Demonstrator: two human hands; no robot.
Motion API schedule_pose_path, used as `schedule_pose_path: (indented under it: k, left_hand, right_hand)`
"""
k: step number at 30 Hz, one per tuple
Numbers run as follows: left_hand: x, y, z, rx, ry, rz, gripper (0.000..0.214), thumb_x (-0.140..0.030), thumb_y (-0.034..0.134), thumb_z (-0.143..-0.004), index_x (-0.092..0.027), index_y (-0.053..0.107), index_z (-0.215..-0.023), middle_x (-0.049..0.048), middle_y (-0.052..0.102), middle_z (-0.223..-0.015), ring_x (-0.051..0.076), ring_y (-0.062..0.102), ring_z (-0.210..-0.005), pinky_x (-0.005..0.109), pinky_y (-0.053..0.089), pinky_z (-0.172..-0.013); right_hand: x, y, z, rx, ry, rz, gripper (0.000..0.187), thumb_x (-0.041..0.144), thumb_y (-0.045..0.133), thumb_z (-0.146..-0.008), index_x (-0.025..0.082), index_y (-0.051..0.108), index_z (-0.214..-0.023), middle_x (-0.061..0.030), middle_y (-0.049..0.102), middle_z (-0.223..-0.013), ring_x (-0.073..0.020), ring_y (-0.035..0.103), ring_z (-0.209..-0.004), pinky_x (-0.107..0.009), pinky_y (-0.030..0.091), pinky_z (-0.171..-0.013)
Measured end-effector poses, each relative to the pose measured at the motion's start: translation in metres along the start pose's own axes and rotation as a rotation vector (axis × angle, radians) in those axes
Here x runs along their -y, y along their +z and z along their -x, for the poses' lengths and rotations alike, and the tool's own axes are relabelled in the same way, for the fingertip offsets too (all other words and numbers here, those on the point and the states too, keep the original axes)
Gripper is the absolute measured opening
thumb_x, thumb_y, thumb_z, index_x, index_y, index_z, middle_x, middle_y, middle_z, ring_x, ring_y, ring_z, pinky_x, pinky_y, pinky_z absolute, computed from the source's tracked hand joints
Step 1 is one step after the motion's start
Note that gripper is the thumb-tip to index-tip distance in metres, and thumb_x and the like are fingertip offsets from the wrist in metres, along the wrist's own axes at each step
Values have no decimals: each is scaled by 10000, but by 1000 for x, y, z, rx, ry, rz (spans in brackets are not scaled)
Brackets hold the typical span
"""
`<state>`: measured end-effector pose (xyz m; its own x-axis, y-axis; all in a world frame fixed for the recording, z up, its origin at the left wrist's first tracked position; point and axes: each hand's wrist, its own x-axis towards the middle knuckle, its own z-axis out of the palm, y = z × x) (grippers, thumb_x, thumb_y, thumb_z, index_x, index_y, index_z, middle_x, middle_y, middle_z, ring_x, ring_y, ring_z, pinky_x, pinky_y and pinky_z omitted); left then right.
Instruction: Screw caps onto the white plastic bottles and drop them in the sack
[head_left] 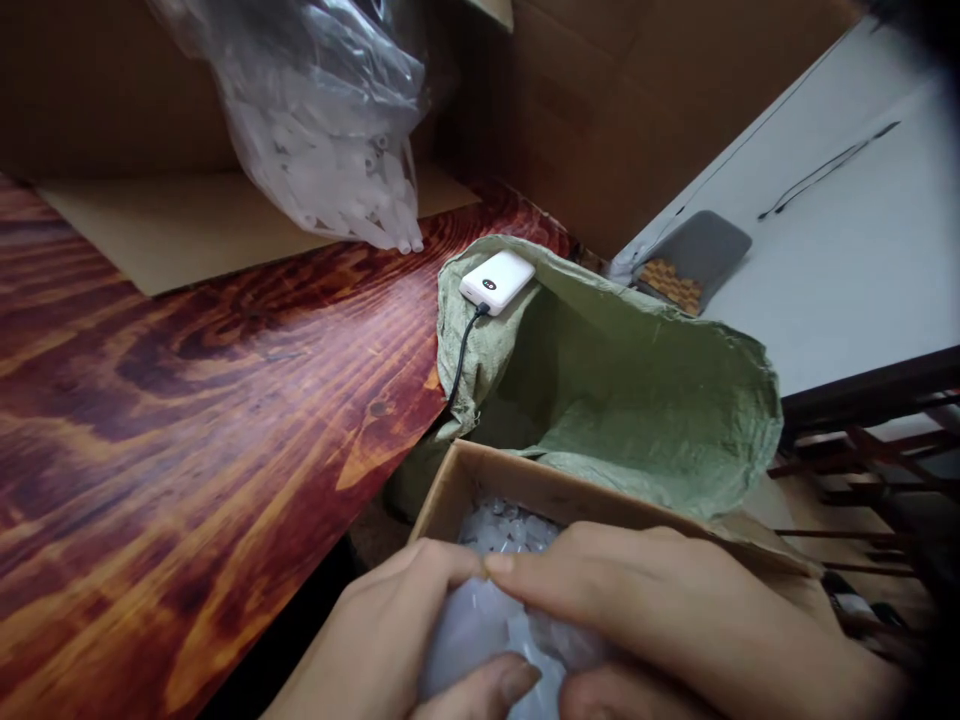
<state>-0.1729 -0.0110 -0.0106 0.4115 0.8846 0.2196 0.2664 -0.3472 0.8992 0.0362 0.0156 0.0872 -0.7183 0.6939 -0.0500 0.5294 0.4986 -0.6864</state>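
My left hand (390,630) and my right hand (660,610) meet at the bottom of the view over an open cardboard box (450,480). Both hands are closed around a clear plastic bag of small translucent white parts (480,625), thumbs underneath and fingers on top. More of the same small clear parts (506,525) lie inside the box behind the hands. The lower part of the bag and the box floor are hidden by my hands.
A dark red wooden table (187,400) fills the left. On it a large clear bag of white plastic tubes (337,150) rests against cardboard. A green woven sack (637,400) stands open behind the box, with a white power bank (496,281) and cable on its rim. A white table (840,230) is at the right.
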Motion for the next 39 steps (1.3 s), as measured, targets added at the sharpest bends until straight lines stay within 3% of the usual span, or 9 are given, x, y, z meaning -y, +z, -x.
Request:
schedule_pose_path:
  k: [5, 11, 16, 20, 23, 28, 30, 34, 39]
  left_hand:
    - [9, 6, 0, -95, 158, 59, 272, -502, 609, -860, -274, 550, -997, -68, 662, -808, 96, 650, -693, 147, 487, -596]
    - [-1, -4, -5, 148, -3, 97, 227, -429, 629, -859, -220, 605, -942, -26, 645, -821, 120, 625, -745, 189, 483, -669]
    - [-3, -9, -11, 206, -105, 66, 282, -484, 571, -893, -206, 603, -926, -5, 626, -843, 151, 599, -780, 240, 476, -693]
    - [4, -7, -10, 233, -97, 9, 267, -451, 526, -924, -192, 588, -933, 15, 600, -861, 171, 572, -802, 282, 455, -694]
    - [9, -5, -9, 220, -78, -47, 251, -430, 517, -937, -190, 562, -882, 10, 582, -847, 174, 548, -797, 297, 422, -675]
    - [15, -5, -10, 186, -39, -62, 216, -416, 510, -947, -201, 532, -926, 4, 582, -891, 176, 532, -823, 307, 407, -697]
    - [15, -6, -9, 186, -15, -69, 219, -422, 500, -953, -207, 528, -931, 2, 587, -903, 179, 523, -836, 311, 400, -703]
    - [14, -8, -9, 189, 26, -63, 214, -416, 512, -950, -205, 538, -965, 3, 599, -927, 180, 521, -860, 313, 399, -728]
    - [12, -7, -11, 175, 2, -97, 257, -435, 525, -938, -182, 564, -913, 11, 583, -842, 183, 520, -788, 313, 395, -672]
  right_hand:
    - [-4, 13, 4, -80, 17, 251, 327, 267, 580, -910, 301, 493, -1223, 17, 724, -1003, -161, 709, -802, -197, 556, -595]
    - [-5, 8, -2, 54, -30, 288, 311, 224, 537, -945, 291, 472, -1242, -17, 654, -1125, -160, 654, -969, -227, 539, -771]
    - [-8, 8, -9, 158, 13, 179, 262, 131, 490, -946, 257, 490, -1176, 3, 620, -1090, -130, 600, -976, -248, 478, -830]
    - [-6, 10, -19, 141, 158, 195, 104, 276, 521, -964, 205, 594, -987, 4, 650, -888, -139, 602, -778, -260, 443, -673]
    - [-5, 10, -24, 126, 279, 241, 292, 394, 489, -980, 184, 624, -828, 5, 638, -731, -137, 575, -640, -260, 388, -575]
    - [-8, -4, -23, 134, 71, 172, 390, 510, 542, -941, 250, 603, -1225, 9, 699, -905, -138, 640, -774, -226, 428, -664]
    - [-10, -10, -22, 227, 81, 218, 321, 478, 519, -962, 269, 645, -1171, 2, 706, -916, -148, 649, -779, -234, 434, -681]
    - [-11, -16, -21, 207, 110, 188, 368, 465, 524, -962, 235, 631, -1229, -27, 710, -1056, -174, 665, -924, -232, 457, -774]
    - [-13, -15, -21, 261, 131, 167, 387, 518, 499, -959, 246, 671, -1174, -14, 718, -971, -151, 663, -823, -219, 449, -715]
